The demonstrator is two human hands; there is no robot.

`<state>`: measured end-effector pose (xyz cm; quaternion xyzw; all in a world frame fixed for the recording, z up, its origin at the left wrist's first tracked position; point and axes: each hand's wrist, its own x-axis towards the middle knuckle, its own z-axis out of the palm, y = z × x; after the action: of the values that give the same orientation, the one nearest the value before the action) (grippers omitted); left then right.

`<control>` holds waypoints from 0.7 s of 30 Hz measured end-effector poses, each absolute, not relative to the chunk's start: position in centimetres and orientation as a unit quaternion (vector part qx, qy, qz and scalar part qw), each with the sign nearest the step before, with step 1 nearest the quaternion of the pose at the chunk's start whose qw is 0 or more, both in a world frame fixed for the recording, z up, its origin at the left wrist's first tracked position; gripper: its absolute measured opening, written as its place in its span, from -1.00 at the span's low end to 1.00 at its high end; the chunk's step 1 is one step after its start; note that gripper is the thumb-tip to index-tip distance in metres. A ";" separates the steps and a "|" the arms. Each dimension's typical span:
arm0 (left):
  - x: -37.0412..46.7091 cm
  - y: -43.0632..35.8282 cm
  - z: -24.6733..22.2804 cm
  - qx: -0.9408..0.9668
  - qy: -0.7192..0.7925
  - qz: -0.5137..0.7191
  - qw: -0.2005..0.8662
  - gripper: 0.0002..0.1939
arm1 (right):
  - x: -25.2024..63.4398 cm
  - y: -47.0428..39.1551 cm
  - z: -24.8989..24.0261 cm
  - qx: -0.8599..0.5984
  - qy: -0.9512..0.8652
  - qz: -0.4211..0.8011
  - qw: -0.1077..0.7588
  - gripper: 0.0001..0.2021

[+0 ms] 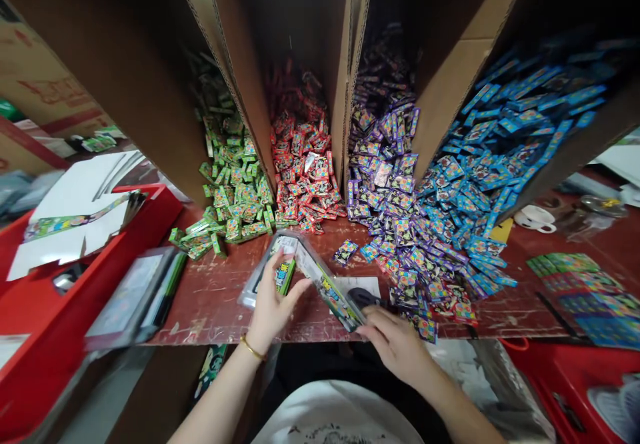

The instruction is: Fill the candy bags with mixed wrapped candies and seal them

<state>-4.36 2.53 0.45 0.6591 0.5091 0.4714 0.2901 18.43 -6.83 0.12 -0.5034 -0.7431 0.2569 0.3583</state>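
A clear plastic clamshell pack [249, 289] stands unfolded in a V at the table's front edge. Its right half carries a printed green and black card [334, 299]. My left hand [273, 297], with a gold bangle at the wrist, is over the left half; thumb and fingers are around a small green box [285, 272] there. Whether the box rests on the plastic is hidden. My right hand [395, 341] pinches the near end of the right half. Under that half lie a white paper [363, 286] and a dark object I cannot make out.
Cardboard bins hold heaps of green boxes [240, 194], red packets [305, 177], purple packets [385, 164] and blue packets [480, 164], spilling onto the red table [210, 304]. A red crate [150, 224] with cards stands left; a white cup [535, 218] and card sheets [590, 291] lie right.
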 end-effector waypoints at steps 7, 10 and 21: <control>-3.9 3.4 2.2 0.672 0.415 0.380 0.481 -0.18 | 22.0 -7.6 5.7 -0.436 -0.710 0.432 0.344 -0.69; -2.9 2.0 2.9 0.748 0.384 0.352 0.411 0.06 | 21.7 -7.2 5.3 -0.398 -0.643 0.528 0.387 -0.53; -2.0 0.9 2.5 0.847 0.416 0.176 0.281 -0.56 | 20.0 -2.8 -1.2 -0.395 -0.441 0.670 0.447 -0.57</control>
<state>-2.03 0.90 2.51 0.8466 0.4161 0.1756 0.2814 20.05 -2.83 -1.25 -0.3952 -0.4414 0.6700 0.4473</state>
